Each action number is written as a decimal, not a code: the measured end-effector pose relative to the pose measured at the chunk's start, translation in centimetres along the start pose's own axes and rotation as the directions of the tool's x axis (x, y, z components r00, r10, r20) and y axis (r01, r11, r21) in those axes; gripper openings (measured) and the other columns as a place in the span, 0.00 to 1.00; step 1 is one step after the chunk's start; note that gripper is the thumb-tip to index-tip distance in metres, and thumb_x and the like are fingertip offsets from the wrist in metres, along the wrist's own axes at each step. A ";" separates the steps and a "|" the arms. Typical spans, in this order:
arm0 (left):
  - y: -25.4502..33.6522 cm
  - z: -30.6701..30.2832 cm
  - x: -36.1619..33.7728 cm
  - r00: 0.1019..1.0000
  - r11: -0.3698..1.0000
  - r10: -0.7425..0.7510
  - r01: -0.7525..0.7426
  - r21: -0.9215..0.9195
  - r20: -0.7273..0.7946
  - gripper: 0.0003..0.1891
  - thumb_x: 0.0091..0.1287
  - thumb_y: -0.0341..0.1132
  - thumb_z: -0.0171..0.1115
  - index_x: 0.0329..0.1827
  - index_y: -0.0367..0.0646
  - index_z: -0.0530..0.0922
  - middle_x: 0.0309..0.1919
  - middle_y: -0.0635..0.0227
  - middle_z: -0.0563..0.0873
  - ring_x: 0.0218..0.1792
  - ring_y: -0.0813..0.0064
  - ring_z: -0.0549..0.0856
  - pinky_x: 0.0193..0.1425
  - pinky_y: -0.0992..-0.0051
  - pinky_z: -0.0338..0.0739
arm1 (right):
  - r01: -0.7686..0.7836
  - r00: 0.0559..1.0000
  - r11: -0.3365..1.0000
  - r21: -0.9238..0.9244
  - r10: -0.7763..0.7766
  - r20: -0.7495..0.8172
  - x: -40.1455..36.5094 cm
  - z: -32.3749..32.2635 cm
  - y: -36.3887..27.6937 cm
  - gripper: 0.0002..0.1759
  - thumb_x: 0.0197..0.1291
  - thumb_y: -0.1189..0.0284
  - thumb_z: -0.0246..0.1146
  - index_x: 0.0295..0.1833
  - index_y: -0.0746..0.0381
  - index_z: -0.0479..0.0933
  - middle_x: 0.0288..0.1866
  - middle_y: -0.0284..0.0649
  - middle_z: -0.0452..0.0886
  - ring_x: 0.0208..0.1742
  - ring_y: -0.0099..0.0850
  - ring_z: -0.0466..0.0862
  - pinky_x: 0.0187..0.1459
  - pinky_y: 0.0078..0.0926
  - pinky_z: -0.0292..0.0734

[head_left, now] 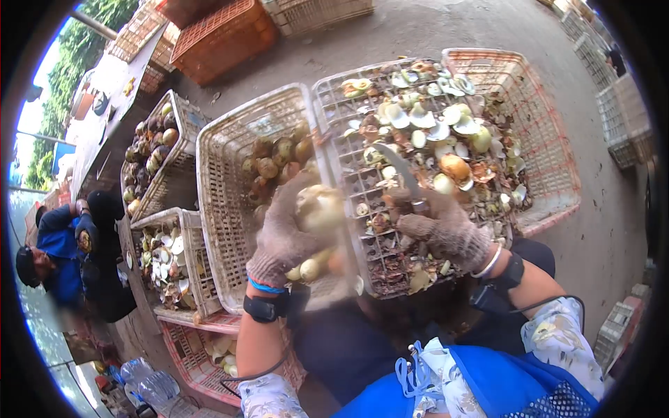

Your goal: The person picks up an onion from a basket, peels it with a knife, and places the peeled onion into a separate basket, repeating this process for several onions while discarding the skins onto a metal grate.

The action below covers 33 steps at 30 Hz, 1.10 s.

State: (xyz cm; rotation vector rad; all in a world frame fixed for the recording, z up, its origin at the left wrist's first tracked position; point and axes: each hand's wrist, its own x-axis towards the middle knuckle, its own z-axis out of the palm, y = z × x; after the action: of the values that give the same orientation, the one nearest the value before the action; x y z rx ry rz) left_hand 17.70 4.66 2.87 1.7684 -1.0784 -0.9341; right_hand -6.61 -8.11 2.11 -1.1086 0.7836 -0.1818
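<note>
Head view: grips 1 pale, motion-blurred onion point(322, 209) in the gloved left hand point(287, 226), with fingers curled around the side, over the white basket point(223, 209). Clasps 1 curved knife point(403, 167) in the gloved right hand point(446, 231), with fingers closed at the handle, above the grid tray point(325, 129). Note brown onions point(267, 167) inside the white basket, and pale peelings point(421, 117) on the grid tray.

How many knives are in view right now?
1: the curved knife in the right hand, its blade over the peelings crate. The person at far left may have another hidden by their hands.
</note>
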 end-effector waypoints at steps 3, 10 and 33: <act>6.0 4.7 -0.9 0.989 0.990 0.142 -0.142 -0.015 0.028 0.52 0.37 0.29 0.86 0.70 0.37 0.67 0.60 0.59 0.79 0.61 0.68 0.79 0.66 0.69 0.76 | 0.083 0.992 0.971 0.226 -0.101 0.070 -2.8 0.8 -1.8 0.27 0.62 0.69 0.66 0.66 0.65 0.71 0.34 0.33 0.84 0.28 0.18 0.81 0.25 0.16 0.75; 6.9 13.9 -3.4 0.997 0.794 0.069 -0.028 -0.607 0.044 0.40 0.64 0.58 0.65 0.73 0.42 0.65 0.65 0.55 0.76 0.65 0.53 0.76 0.72 0.50 0.67 | 0.079 0.988 0.946 0.314 -0.116 0.104 -6.3 -3.5 -2.1 0.26 0.58 0.65 0.70 0.61 0.60 0.74 0.32 0.33 0.84 0.18 0.14 0.75 0.14 0.09 0.64; 5.9 14.2 0.0 0.941 0.405 0.001 -0.310 -0.860 -0.338 0.13 0.77 0.35 0.51 0.58 0.37 0.72 0.50 0.61 0.80 0.51 0.68 0.81 0.62 0.66 0.77 | 0.374 0.872 0.610 -0.698 -0.487 0.041 -5.6 -2.3 -0.1 0.16 0.61 0.70 0.63 0.53 0.63 0.76 0.41 0.54 0.81 0.45 0.52 0.83 0.44 0.43 0.80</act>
State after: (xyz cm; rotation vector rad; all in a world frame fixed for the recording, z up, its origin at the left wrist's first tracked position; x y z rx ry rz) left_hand 3.34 -0.88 3.08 0.7858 -0.3424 -0.8466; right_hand -12.14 -7.06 4.34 -2.0350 0.7173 -0.4115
